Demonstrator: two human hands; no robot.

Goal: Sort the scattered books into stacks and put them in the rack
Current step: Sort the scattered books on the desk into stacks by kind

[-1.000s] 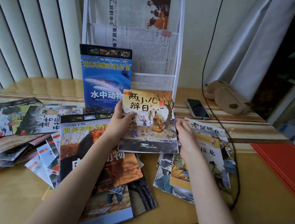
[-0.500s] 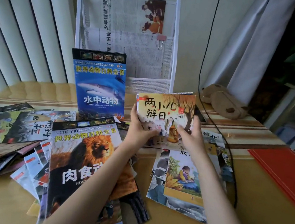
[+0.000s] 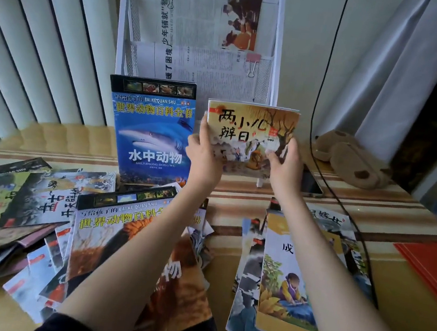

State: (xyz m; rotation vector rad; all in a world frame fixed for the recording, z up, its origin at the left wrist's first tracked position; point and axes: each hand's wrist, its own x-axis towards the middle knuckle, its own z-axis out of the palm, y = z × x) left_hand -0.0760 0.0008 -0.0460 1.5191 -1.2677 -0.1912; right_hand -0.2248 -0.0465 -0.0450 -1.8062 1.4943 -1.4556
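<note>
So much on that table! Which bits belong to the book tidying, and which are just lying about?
Part of the job:
- yellow picture book, held up by left hand and right hand
- white rack
- shark book, standing upright
- scattered books

Just lying about:
- phone
- brown plush toy
- black cable
- red folder

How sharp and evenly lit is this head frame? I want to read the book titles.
Head view: the yellow picture book held upright by both hands and the blue shark book read sharply; wide-angle bending curves the white wire rack; the far right edge is dark.
</note>
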